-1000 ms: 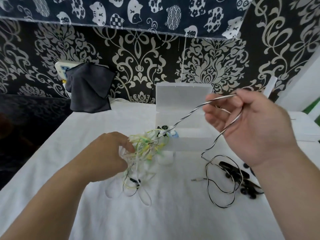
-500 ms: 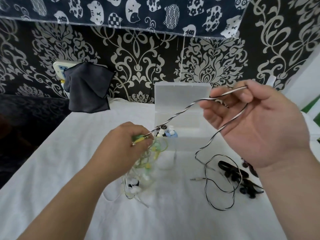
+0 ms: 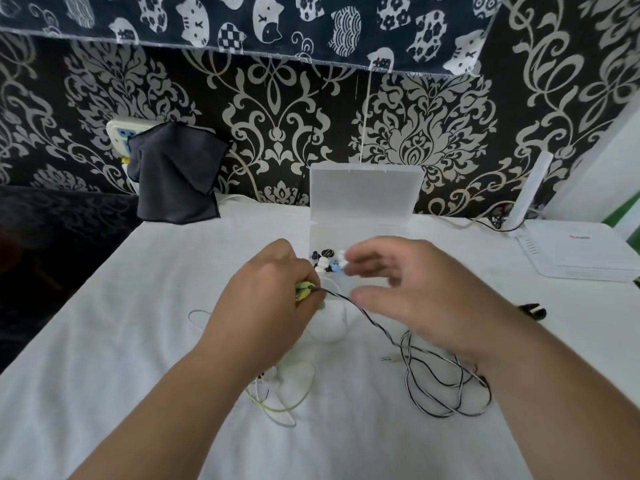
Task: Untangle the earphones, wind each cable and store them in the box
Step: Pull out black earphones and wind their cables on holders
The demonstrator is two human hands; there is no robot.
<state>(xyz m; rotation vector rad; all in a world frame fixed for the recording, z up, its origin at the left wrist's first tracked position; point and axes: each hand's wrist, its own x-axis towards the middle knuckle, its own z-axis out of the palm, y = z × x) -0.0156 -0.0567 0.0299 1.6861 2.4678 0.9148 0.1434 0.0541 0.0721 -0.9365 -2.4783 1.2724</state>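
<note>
A home room, this: black damask wallpaper [image 3: 277, 133], cat-print cloth [image 3: 263, 26] hanging above. White router [image 3: 575, 251] far right on the surface [image 3: 138, 341].

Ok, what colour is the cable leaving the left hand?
The cable is black-and-white striped, clearest in head view.

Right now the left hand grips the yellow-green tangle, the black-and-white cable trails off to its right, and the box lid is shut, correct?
No: the head view shows the box lid standing open. The left hand does grip the yellow-green tangle, and the black-and-white cable trails off to its right.
</note>
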